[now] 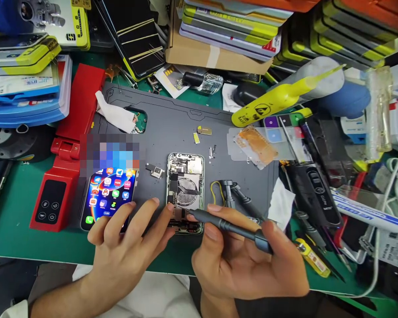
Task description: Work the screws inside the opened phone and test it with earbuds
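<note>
An opened phone body [188,191] with a pale green frame lies on the grey work mat [152,119], its inner parts exposed. My left hand [128,240] has its fingers spread; the index fingertip touches the phone body's lower left part, with the thumb by its lower edge. Held between the fingers and thumb of my right hand [248,269] is a dark grey screwdriver [234,227], its tip over the lower part of the phone's insides. Under my left fingers lies a lit phone screen [108,190] showing app icons. A small metal bracket piece [155,171] lies between the two.
Two more screwdrivers [240,196] lie right of the phone body. A red device [58,190] stands at left. Small metal parts [204,130] lie above the phone body. A yellow ESD bottle [262,108] and a black handheld tool [316,192] are at right. Stacked boxes [232,26] line the back.
</note>
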The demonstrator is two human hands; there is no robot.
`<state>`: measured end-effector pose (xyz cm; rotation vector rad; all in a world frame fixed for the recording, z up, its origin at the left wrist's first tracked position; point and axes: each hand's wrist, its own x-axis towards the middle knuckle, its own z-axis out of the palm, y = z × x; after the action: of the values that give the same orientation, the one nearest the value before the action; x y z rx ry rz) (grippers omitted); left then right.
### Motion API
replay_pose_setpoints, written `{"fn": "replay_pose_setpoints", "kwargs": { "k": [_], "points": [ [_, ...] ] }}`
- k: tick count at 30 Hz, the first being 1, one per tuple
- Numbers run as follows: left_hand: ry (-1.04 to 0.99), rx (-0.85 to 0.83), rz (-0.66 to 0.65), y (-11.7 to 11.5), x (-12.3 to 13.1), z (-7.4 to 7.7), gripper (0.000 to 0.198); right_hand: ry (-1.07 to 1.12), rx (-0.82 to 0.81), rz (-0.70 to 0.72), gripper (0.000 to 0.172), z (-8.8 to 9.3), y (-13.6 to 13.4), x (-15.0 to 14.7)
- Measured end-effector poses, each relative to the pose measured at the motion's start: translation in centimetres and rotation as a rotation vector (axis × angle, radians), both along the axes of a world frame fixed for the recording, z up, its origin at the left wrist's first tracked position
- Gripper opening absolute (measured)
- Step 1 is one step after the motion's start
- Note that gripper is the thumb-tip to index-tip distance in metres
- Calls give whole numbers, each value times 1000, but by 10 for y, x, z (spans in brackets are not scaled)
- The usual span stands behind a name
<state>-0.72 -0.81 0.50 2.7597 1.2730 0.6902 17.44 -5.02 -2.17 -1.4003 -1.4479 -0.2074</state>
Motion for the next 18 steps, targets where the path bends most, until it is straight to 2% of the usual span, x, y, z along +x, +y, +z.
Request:
{"fn": "replay_pose_setpoints", "kwargs": {
  "k": [7,12,16,18],
  "points": [
    [40,36,-28,-3,-3,-6,37,-10,-59,6,99,-1,-5,1],
    [40,47,-38,-4,-5,-9,32,-3,-84,22,94,2,-5,-1],
    [29,31,-21,-4,-4,-9,30,-141,-113,70,94,10,-5,2],
    [17,25,-15,-5,-4,-10,31,-208,-111,49,93,13,-7,3]
  ]
}}
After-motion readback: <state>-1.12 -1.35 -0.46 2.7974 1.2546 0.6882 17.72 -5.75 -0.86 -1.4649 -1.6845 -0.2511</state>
